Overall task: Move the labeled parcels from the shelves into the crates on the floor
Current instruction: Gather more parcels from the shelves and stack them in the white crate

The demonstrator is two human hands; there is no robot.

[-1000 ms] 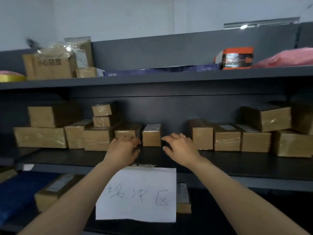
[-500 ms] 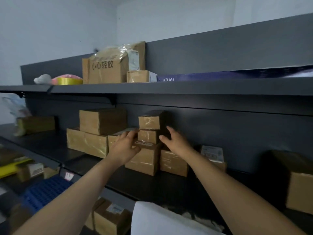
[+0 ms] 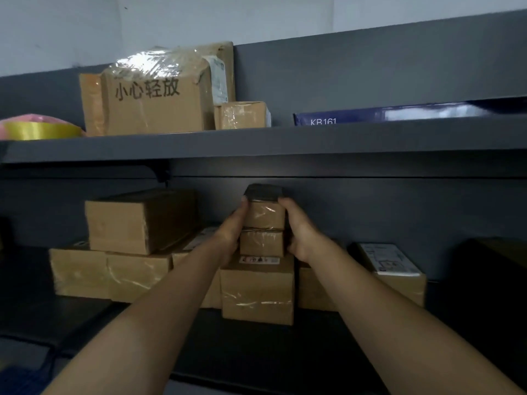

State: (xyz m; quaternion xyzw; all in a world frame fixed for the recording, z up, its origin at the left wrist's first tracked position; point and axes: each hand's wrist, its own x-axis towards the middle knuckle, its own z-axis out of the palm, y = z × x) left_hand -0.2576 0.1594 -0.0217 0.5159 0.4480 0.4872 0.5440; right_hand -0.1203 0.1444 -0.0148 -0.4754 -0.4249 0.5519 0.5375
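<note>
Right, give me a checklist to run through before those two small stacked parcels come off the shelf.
1. Left hand on the stack's left side: ok.
2. Right hand on the right side: ok.
3. Grip spans both top small parcel and lower small parcel: ok.
4. Base box under them sits flat: ok.
5. Room under the upper shelf to lift: ok.
6. Labels on the two small parcels: cannot tell.
7. Crate ready on the floor: cannot tell, out of view.
</note>
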